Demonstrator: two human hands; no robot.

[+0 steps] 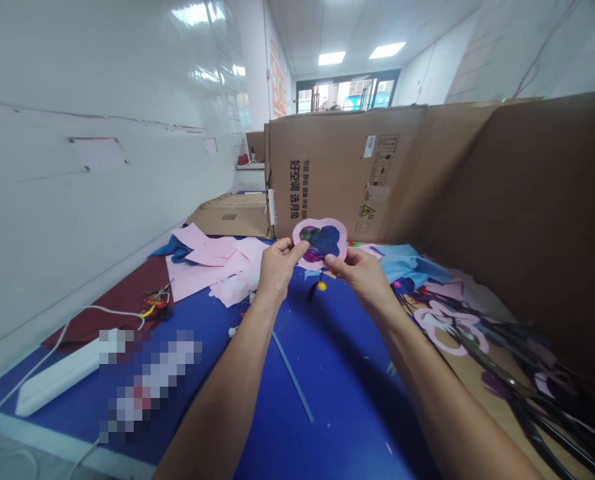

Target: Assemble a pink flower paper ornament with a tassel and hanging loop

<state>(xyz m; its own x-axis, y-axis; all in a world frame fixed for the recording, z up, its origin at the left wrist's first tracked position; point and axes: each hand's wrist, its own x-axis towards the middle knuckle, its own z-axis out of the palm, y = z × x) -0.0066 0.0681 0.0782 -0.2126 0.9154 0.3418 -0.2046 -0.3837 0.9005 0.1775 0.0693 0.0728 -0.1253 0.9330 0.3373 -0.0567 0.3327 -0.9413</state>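
Both hands hold up a pink flower-shaped paper frame point(344, 233) above the blue work surface. A dark blue, green and purple sheet point(327, 239) fills its middle. My left hand point(277, 270) pinches its left edge, thumb on the front. On the lower right edge, my right hand point(364, 272) has its thumb across the front and its fingers behind. Below the frame hangs a small yellow ball point(321, 287) with a dark tassel-like piece beside it. The fingertips behind the paper are hidden.
Pink paper sheets point(202, 260) lie at the left, near scissors point(161, 300) and a white cord point(92, 308). Cut-out pink flower outlines point(450, 327) and dark strips point(497, 373) lie at right, by blue cloth-like material point(412, 265). A large cardboard box point(337, 173) stands behind.
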